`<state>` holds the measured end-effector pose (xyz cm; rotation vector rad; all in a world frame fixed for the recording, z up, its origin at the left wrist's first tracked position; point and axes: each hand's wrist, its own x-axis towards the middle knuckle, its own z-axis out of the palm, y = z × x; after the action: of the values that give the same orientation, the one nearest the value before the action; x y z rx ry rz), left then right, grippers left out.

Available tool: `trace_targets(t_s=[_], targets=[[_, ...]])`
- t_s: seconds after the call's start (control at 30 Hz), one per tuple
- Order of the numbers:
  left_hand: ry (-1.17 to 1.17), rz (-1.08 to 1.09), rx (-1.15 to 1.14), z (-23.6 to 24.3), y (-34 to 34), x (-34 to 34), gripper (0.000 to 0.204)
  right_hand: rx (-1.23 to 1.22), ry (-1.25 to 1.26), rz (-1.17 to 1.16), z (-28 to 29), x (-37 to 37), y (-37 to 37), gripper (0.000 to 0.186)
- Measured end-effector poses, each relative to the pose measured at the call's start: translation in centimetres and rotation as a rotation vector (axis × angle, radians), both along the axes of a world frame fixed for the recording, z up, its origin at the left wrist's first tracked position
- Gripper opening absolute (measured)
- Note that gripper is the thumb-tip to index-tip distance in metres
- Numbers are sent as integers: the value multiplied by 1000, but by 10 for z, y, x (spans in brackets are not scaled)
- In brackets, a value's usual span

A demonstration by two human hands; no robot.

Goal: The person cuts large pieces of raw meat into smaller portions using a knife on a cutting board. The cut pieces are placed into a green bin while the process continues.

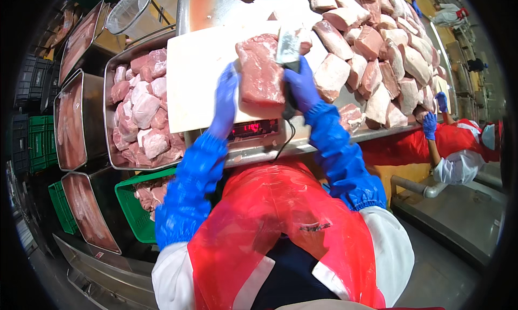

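A thick slab of raw meat (pixel 261 72) lies on the white cutting board (pixel 202 67) in front of me. My left hand (pixel 226 97), in a purple-blue glove, is slightly blurred along the slab's left side; its fingers are stretched out and hold nothing. In the same kind of glove, my right hand (pixel 305 86) is closed round the black handle of a knife (pixel 288 44). The wide blade points away from me, over the slab's far right corner. A dark cord hangs from the handle's near end.
Many cut meat pieces (pixel 372 56) are heaped on the metal table at the right. A metal tub (pixel 110 121) of meat stands left, above a green crate (pixel 135 213). Below the board glows a red display (pixel 253 127). A co-worker (pixel 458 148) in a red apron works at far right.
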<state>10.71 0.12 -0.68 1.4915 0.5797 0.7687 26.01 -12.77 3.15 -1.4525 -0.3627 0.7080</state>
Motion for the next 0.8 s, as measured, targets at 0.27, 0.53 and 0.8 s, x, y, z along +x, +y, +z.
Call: trace_targets(t_s=[0.27,0.53,0.8], targets=[[49,8,-107,32,50,-67,36,69,-64,63,5,-6,-76,47],[112,-216,941,59,23,83,45,144,-56,-36,18,-13,-90,36],[829,-307,462,22,149,60,59,118,55,169,-1,-50,-131,50]])
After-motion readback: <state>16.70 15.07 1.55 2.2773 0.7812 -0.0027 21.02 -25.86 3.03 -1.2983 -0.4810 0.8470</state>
